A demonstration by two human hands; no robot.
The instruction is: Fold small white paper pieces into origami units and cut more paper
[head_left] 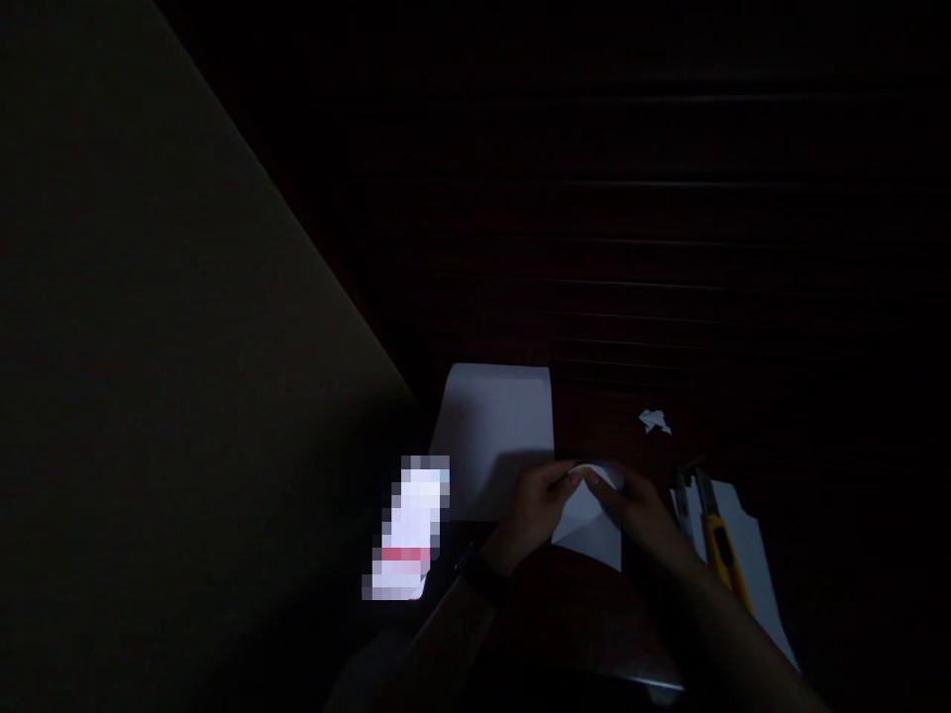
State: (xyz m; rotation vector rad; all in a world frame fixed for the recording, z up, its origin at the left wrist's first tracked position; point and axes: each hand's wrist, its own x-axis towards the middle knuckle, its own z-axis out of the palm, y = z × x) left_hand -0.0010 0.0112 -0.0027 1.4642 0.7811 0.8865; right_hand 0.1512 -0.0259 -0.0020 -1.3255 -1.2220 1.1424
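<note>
Between my two hands is a small piece of white paper [590, 525], its lower corners hanging toward me. My left hand [536, 503] pinches its top edge with thumb and fingers, and a dark band circles that wrist. On the other side my right hand [635, 503] grips the same top edge, its thumb close to the left thumb. The paper looks bent or folded at the top, but the dim light hides the detail. Behind my left hand lies a larger white sheet [497, 416].
A lit screen [408, 525], blurred out, stands at the left. A small folded paper shape [655, 422] lies beyond my right hand. A yellow utility knife [724, 555] and a grey metallic tool [684, 500] rest on white paper [758, 564] at the right. A wall [185, 347] rises at the left.
</note>
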